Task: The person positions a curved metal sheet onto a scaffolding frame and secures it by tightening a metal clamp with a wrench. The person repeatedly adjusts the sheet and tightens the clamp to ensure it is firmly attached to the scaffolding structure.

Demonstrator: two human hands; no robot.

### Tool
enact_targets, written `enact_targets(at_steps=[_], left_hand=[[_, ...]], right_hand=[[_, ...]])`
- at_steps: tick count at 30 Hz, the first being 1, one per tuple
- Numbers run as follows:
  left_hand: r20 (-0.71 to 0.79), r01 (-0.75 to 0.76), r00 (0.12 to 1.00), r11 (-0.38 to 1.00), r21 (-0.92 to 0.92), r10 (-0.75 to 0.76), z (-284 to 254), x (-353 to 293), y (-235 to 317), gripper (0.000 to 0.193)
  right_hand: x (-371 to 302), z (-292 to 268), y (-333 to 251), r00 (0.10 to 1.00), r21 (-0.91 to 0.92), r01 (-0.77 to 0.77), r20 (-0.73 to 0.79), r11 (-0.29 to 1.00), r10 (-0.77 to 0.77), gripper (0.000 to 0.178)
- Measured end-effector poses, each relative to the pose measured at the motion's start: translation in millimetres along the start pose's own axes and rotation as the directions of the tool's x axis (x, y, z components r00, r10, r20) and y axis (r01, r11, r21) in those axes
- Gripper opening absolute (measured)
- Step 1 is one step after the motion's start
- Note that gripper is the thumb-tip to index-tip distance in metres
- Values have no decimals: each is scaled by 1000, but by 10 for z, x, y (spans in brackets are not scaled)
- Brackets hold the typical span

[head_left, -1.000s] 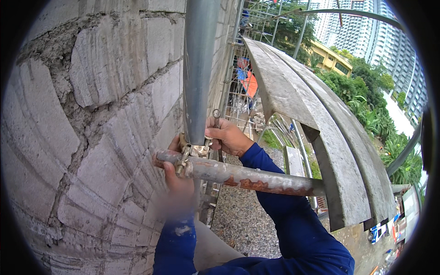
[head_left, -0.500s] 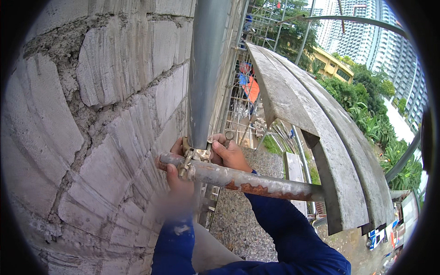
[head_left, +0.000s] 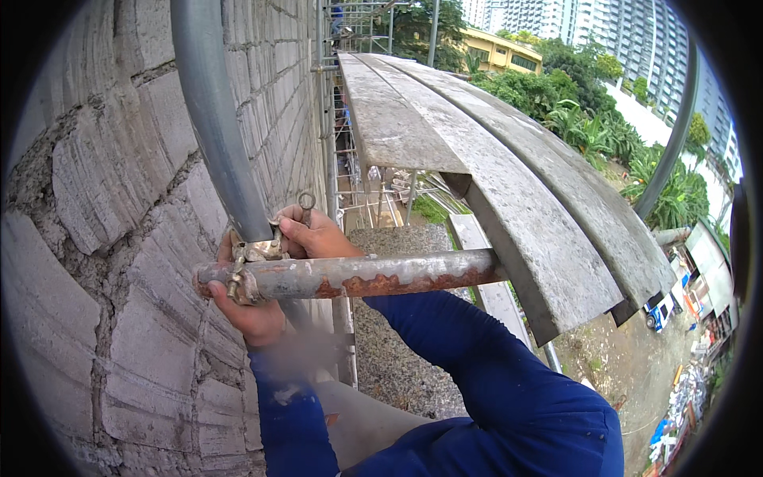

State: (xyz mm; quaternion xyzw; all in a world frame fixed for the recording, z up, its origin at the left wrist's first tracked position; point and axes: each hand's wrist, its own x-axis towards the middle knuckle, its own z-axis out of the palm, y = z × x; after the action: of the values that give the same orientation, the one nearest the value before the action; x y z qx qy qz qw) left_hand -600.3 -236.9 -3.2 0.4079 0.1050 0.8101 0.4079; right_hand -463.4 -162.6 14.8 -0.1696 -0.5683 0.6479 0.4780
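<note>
A scaffold coupler of worn, brassy metal joins an upright grey pipe and a rusty horizontal pipe. My left hand wraps round the coupler and the horizontal pipe's left end; its thumb presses on the near side, while the other fingers are mostly behind. On the coupler's right side, my right hand is closed on a spanner, whose ring end sticks up above the fingers. The spanner's other end is hidden, so I cannot tell whether it sits on a nut.
A rough block wall rises close on the left. Long metal scaffold planks curve away to the right, above the horizontal pipe's far end. A speckled board lies below my arms. Far down are ground, plants and a blue-and-white vehicle.
The view has swung to the right, so pipes, hands and planks appear farther left. Both hands stay at the coupler; the spanner's ring end stands higher above my right hand.
</note>
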Motion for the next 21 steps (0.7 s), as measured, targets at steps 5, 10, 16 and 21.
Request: enact_targets(at_steps=[5, 10, 16, 21], left_hand=[[-13, 42, 999, 998, 52, -42, -9, -13, -34, 97], [-23, 11, 1000, 1000, -10, -11, -8, -12, -39, 92], [15, -10, 1000, 999, -31, 10, -77, -5, -135, 91], [-23, -10, 1000, 1000, -30, 9, -48, -32, -105, 92]], right_hand=[[-13, -35, 19, 998, -99, 39, -46, 994, -44, 27], [-17, -58, -24, 1000, -4, -5, 2, 1000, 5, 28], [-10, -246, -5, 992, 249, -69, 122, 966, 39, 28], [47, -291, 47, 983, 191, -75, 182, 979, 39, 29]])
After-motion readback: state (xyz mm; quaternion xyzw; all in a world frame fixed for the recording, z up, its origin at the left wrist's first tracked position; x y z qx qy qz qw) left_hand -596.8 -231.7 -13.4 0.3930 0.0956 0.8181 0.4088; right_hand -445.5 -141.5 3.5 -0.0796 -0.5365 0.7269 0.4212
